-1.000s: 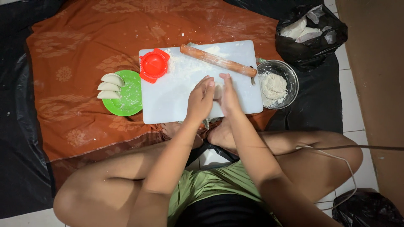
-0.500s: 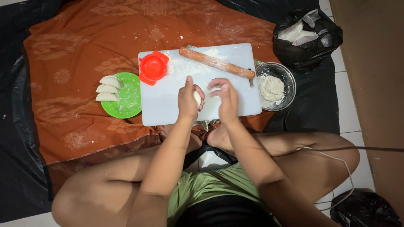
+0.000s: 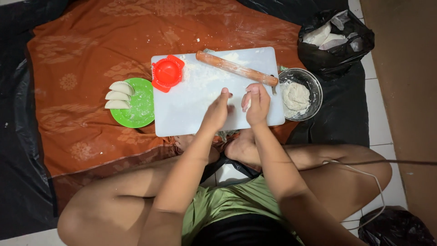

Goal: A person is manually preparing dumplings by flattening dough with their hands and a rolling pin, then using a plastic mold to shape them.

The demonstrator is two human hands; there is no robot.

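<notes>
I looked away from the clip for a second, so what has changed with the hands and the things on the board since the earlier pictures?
The left hand and right hand, pressed palm to palm a second ago, have drawn apart over the white board; a small pale dough piece shows at the right hand's fingers. The rolling pin, red press, green plate and dough bowl stayed put.

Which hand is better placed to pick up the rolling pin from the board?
Probably the right hand: it hovers just below the near end of the rolling pin, with a small dough piece at its fingers. The left hand sits farther away, over the white board.
</notes>
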